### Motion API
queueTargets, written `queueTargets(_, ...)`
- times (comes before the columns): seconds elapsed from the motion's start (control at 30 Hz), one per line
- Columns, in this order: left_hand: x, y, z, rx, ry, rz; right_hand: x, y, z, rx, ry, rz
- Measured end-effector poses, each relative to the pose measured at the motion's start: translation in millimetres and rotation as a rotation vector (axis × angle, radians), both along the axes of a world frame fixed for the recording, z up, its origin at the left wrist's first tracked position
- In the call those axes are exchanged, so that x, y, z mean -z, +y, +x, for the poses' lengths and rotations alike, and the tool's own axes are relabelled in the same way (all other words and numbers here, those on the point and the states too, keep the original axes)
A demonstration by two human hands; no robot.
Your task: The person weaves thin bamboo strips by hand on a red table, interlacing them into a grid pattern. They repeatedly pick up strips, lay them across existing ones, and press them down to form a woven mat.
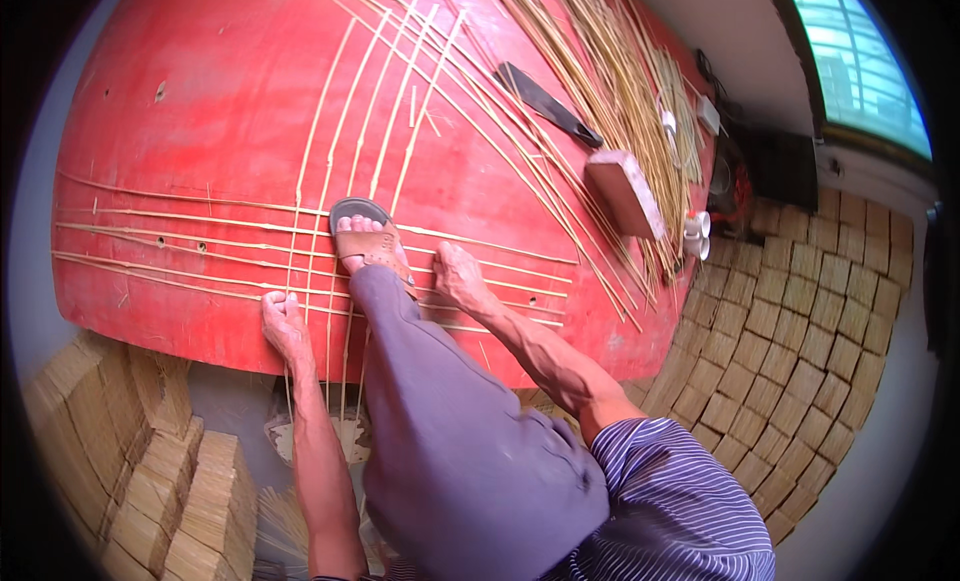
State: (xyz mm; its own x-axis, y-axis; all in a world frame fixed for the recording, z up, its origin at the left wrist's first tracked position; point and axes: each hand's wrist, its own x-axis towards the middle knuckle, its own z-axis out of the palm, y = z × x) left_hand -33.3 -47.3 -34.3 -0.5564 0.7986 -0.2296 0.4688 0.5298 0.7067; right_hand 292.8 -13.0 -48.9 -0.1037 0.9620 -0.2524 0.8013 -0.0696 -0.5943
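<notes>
On the red board (200, 111), a bamboo lattice is barely begun: a few crosswise strips (180, 231) interlace with a few lengthwise ones (320, 151), pinned by a sandalled foot (368, 243). The left hand (283, 323) presses strips at the near edge, fingers flat, gripping nothing; the right hand (458, 278) pinches a strip just right of the foot. Most work remains (a large bundle of loose strips (600, 71) lies far right, beside a dark blade (545, 104)).
</notes>
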Motion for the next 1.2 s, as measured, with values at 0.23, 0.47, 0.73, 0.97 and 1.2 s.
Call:
queueTargets(0.23,30.8,-2.4,3.3,-0.046,-0.181,0.131,30.8,-0.1,14.6,0.217,0.453,-0.106)
queueTargets(0.47,13.0,7.3,-7.8,-0.088,-0.053,-0.01,-24.8,-5.2,7.2,0.016,-0.004,-0.21)
queueTargets(0.73,11.2,-0.2,-2.7,-0.203,-0.141,0.008,-38.2,11.8,11.6,-0.064,-0.027,-0.296)
queueTargets(0.97,2.0,5.9,3.3,-0.218,-0.113,-0.08,-47.2,32.0,9.3,-0.122,-0.049,-0.365)
queueTargets(1.2,2.3,4.2,-2.2,-0.213,-0.064,-0.005,-78.8,80.7,-38.4,-0.19,-0.081,-0.555)
